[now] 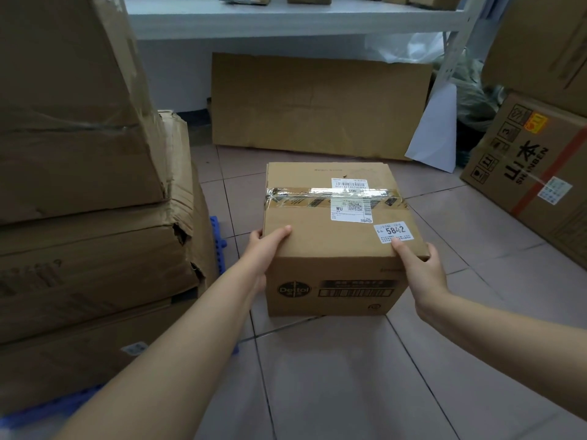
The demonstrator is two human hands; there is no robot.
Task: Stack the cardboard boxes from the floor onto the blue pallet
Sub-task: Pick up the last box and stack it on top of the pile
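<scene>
A small taped cardboard box with white shipping labels stands on the tiled floor in the middle of the view. My left hand grips its near left corner, thumb on top. My right hand grips the near right corner, thumb lying on the lid by a numbered sticker. On the left, a stack of large dented cardboard boxes rests on the blue pallet, of which only edges show beneath the stack.
A flattened cardboard sheet leans against the wall under a white shelf. Printed boxes are stacked on the right. A white board and plastic bags sit behind. Tiled floor lies open in front.
</scene>
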